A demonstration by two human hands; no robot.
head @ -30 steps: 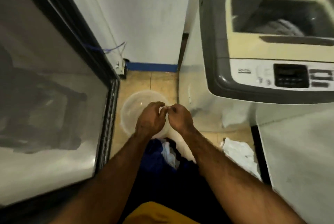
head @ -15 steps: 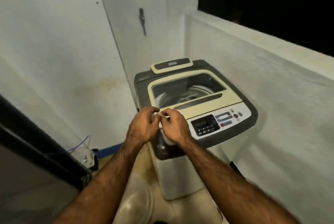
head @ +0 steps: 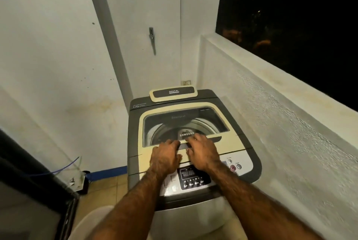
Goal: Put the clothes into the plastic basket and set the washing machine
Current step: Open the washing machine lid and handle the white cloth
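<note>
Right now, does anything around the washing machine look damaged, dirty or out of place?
Yes, slightly: yellowish-brown stains mark the white wall left of the grey-and-cream top-loading washing machine, and a loose blue wire dangles near the floor. The machine itself looks intact.

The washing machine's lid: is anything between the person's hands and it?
Nothing visible. Both the left hand and right hand already rest on the closed cream plastic lid of the grey top-loading washing machine, fingers at its dark handle strip.

Glossy cream plastic lid (head: 160, 159), shiny metal drum (head: 164, 129), rough plastered wall (head: 290, 123).
</note>
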